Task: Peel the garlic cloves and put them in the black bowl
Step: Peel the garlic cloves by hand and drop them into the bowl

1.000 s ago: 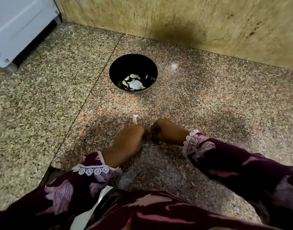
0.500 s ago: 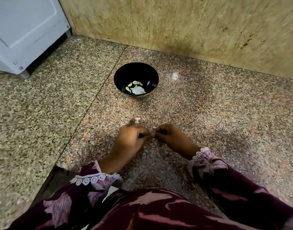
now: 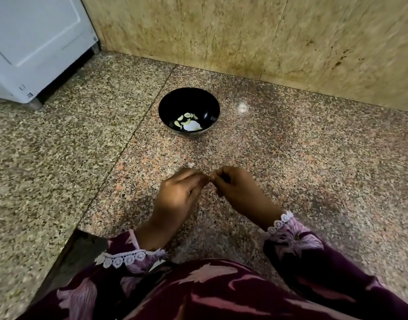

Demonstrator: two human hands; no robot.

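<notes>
One black bowl (image 3: 189,112), two hands, and several peeled garlic cloves (image 3: 187,121), too small to count

Bowl (image 3: 189,98) glossy black; floor (image 3: 290,158) speckled polished granite; wall (image 3: 244,31) mottled stone; sleeves (image 3: 314,255) cloth w/ lace trim.

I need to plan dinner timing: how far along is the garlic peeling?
Done: several peeled cloves lie in the black bowl. In hand: left hand and right hand meet fingertip to fingertip, apparently pinching something hidden. Left: no unpeeled garlic shows, so unclear.
</notes>
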